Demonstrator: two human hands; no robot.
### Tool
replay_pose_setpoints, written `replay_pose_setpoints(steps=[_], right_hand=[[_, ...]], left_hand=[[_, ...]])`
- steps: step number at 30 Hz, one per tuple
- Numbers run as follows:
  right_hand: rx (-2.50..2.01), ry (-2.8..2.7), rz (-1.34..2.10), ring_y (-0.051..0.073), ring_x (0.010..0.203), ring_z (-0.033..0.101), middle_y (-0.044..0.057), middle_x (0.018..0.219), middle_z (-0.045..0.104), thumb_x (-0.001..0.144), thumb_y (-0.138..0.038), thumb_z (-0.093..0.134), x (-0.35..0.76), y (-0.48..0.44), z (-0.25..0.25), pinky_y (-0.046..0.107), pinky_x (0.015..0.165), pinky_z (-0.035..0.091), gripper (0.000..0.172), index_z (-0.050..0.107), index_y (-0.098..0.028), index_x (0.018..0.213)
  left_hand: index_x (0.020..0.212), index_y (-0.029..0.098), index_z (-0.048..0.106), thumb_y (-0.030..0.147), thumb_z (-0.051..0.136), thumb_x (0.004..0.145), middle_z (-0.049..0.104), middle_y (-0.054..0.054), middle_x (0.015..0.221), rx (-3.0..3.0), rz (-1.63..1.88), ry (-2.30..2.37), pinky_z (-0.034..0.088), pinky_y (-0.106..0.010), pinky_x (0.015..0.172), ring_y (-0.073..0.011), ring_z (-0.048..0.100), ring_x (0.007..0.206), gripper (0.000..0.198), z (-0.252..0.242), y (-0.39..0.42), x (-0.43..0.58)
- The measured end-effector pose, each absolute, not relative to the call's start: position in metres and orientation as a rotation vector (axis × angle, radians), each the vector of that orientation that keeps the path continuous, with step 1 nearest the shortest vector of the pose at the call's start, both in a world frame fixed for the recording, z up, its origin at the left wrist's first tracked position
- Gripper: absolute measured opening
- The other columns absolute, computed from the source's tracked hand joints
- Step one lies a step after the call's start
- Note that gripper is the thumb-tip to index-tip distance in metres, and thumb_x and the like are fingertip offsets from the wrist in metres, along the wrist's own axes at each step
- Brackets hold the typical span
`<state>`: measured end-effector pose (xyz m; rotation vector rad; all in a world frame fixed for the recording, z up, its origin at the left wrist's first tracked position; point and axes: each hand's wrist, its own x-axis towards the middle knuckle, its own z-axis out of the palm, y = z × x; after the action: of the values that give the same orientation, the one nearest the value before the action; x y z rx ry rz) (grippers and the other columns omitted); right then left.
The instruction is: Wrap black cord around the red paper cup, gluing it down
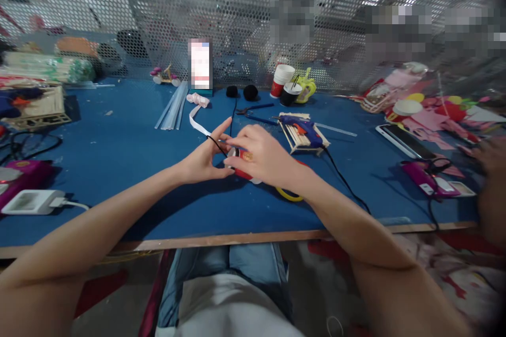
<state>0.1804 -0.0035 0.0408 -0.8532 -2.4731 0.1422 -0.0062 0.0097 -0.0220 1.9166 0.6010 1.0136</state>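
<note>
A red paper cup [242, 169] with a gold emblem and a pale rim lies on its side on the blue tabletop. My right hand [264, 154] is closed over it from above, thumb and fingers on its wall. To the left, my left hand [205, 159] has its index finger and thumb stretched apart beside the cup's end. A thin black cord [216, 143] crosses that hand's fingers and runs to the cup's dark-banded end. Behind my left hand trails a white ribbon [196, 120]. Yellow-handled scissors [290, 195] lie partly under my right wrist.
A blue glue gun [302, 129] rests on a stick rack, its cord trailing forward. Pliers [256, 117], black pompoms [250, 92], glue sticks [174, 108], stacked cups [281, 80] and a lit phone [200, 65] stand behind. At right are a phone [405, 141] and another person's hand [490, 155].
</note>
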Motion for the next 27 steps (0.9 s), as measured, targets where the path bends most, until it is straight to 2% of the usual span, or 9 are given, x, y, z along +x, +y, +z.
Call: replay_pose_setpoints(steps=[3,6,9,12,19,27], right_hand=[[-0.836,-2.580,0.147,0.020,0.085,0.050,0.009,0.084,0.060,0.084,-0.027,0.059,0.160,-0.003,0.042,0.036,0.081,0.041,0.016,0.065,-0.014,0.080],[-0.842,-2.519,0.385,0.014,0.074,0.051,0.004,0.074,0.059,0.085,-0.019,0.054,0.164,0.001,0.049,0.029,0.071,0.040,0.017,0.061,-0.015,0.070],[-0.941,-2.251,0.695,0.010,0.063,0.050,0.000,0.068,0.059,0.084,-0.027,0.057,0.182,0.001,0.055,0.025,0.060,0.038,0.017,0.062,-0.015,0.073],[-1.032,-2.063,0.877,0.009,0.058,0.048,-0.002,0.063,0.057,0.079,-0.035,0.063,0.197,0.001,0.050,0.023,0.054,0.037,0.022,0.060,-0.015,0.072],[-1.073,-1.989,0.817,0.010,0.058,0.047,0.000,0.064,0.057,0.081,-0.045,0.060,0.204,0.011,0.019,0.025,0.055,0.036,0.031,0.055,-0.017,0.072],[-1.090,-2.027,0.735,0.009,0.056,0.040,-0.002,0.061,0.050,0.083,-0.042,0.058,0.199,0.012,0.020,0.026,0.056,0.032,0.029,0.053,-0.017,0.069]], left_hand=[[0.149,0.034,0.008,0.014,0.072,0.070,0.054,-0.007,0.115,1.948,0.999,0.581,0.052,-0.031,0.083,-0.0155,0.061,0.092,0.104,-0.019,0.007,-0.005],[0.148,0.035,0.009,0.015,0.073,0.070,0.053,-0.007,0.117,1.939,0.995,0.558,0.051,-0.034,0.090,-0.0172,0.061,0.099,0.104,-0.019,0.009,-0.006],[0.147,0.040,0.011,0.016,0.074,0.069,0.051,-0.007,0.120,1.849,0.989,0.532,0.048,-0.038,0.094,-0.0178,0.060,0.102,0.104,-0.022,0.012,-0.006],[0.146,0.042,0.013,0.016,0.076,0.067,0.050,-0.006,0.118,1.783,0.971,0.564,0.047,-0.038,0.093,-0.0157,0.060,0.097,0.105,-0.023,0.012,-0.006],[0.146,0.042,0.013,0.014,0.076,0.065,0.047,-0.005,0.119,1.783,0.909,0.592,0.042,-0.043,0.098,-0.0184,0.057,0.103,0.106,-0.024,0.008,-0.005],[0.145,0.042,0.015,0.016,0.076,0.066,0.048,-0.006,0.121,1.809,0.898,0.581,0.041,-0.045,0.101,-0.0210,0.056,0.108,0.103,-0.027,0.007,-0.005]])
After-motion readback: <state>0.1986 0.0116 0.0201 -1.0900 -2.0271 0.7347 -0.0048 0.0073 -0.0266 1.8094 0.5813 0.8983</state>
